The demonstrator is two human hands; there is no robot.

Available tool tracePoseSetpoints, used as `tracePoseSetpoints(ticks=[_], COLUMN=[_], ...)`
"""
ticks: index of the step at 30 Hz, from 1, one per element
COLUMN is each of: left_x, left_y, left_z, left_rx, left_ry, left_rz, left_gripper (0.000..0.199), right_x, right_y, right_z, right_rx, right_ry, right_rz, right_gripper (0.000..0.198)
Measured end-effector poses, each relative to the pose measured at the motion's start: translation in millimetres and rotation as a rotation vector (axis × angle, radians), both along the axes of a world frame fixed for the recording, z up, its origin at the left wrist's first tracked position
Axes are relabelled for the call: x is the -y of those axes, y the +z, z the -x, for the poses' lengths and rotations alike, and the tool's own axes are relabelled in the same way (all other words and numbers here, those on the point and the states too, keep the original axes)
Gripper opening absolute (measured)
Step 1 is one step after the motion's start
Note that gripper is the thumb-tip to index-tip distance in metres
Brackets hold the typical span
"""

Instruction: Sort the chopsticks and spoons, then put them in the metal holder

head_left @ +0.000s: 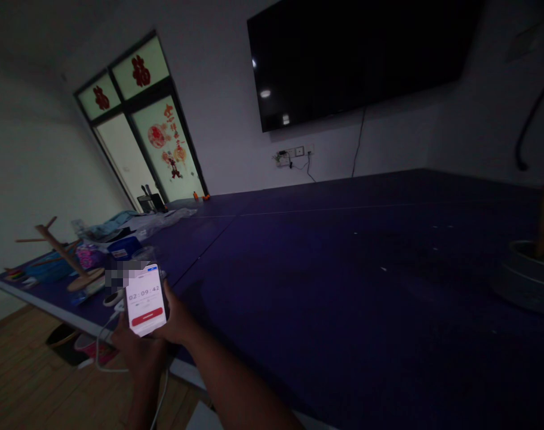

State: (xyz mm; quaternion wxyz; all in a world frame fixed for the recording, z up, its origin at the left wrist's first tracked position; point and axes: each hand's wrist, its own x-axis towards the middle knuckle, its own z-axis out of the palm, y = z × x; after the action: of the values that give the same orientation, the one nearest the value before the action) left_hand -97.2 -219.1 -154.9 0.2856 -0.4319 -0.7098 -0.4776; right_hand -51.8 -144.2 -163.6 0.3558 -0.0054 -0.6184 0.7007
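Low at the left of the head view, a lit smartphone (145, 298) is held upright over the table's near edge. Its screen has a timer reading 02:09:42 and a red button. My left hand (131, 339) is closed round the phone's lower left side. From the right, my right hand (177, 319) grips its lower right edge; most fingers are hidden behind the phone. A white cable (98, 352) loops down beside my left hand, with a white plug-like piece by the phone's left edge.
The purple table (298, 286) stretches to the wall. At left stand a wooden peg stand (65, 251), a blue box (125, 247) and plastic bags. Bins (65, 343) sit below the edge. A round metal container (529, 278) is at right, and a television (361, 60) hangs above.
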Motion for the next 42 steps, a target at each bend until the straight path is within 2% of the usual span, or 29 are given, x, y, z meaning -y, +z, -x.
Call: tracePoseSetpoints(ticks=[6, 11, 16, 24, 30, 35, 37, 42], left_x=[-2.3, -0.5, 0.4, -2.3, 0.7, 2.3, 2.3, 1.3], left_y=[-0.9, -0.2, -0.7, -6.2, -4.7, 2.6, 3.4, 0.6], left_z=[2.9, 0.5, -1.8, 0.4, -2.2, -7.9, -9.0, -8.0], left_rx=[0.056, 0.057, 0.097, 0.173, 0.171, 0.119, 0.107, 0.221], left_ry=[-0.008, -0.003, -0.014, -0.036, -0.057, -0.043, -0.031, -0.029], left_rz=[-0.029, -0.019, -0.048, -0.116, -0.088, -0.027, -0.038, -0.081], left_gripper=[0.041, 0.037, 0.048, 0.057, 0.054, 0.054, 0.054, 0.054], right_x=[-1.0, 1.4, 2.5, 4.5, 5.2, 4.2, 4.3, 5.1], right_y=[-2.8, -1.2, -2.3, -0.3, -0.5, -2.7, -2.9, -2.1], right_z=[4.1, 2.1, 1.6, -1.6, -0.8, 6.1, 7.6, 6.6], right_rx=[-0.021, 0.094, 0.117, 0.127, 0.193, 0.303, 0.306, 0.308], right_ry=[-0.019, -0.098, -0.173, -0.182, -0.222, -0.307, -0.316, -0.311], right_rz=[-0.023, -0.074, -0.107, -0.155, -0.204, -0.242, -0.250, -0.235], right_gripper=[0.116, 0.112, 0.091, 0.089, 0.089, 0.068, 0.065, 0.067])
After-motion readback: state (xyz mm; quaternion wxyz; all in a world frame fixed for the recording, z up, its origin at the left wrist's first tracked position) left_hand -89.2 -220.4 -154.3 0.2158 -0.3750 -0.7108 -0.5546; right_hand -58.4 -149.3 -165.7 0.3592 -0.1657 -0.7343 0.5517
